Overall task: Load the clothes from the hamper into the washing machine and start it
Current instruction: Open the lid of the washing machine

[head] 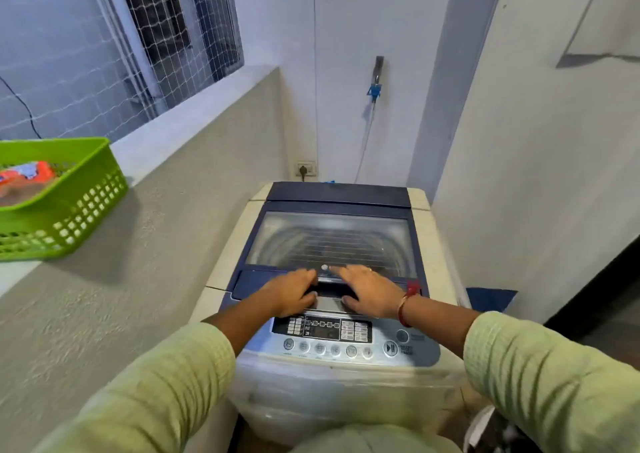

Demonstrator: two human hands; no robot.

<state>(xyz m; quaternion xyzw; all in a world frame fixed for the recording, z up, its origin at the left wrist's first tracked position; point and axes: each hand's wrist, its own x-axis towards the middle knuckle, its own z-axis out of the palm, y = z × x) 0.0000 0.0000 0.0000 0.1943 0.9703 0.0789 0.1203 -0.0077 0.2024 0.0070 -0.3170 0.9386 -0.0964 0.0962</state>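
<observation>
Left grip point(294, 291) grasps, right grip point(372, 291) rests on the closed washing machine lid point(329, 238).

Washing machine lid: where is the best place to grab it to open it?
Take the dark recessed handle at the lid's front edge, coming from the front. The lid lies flat; its fold line sits at the back, so the front probably lifts.
</observation>
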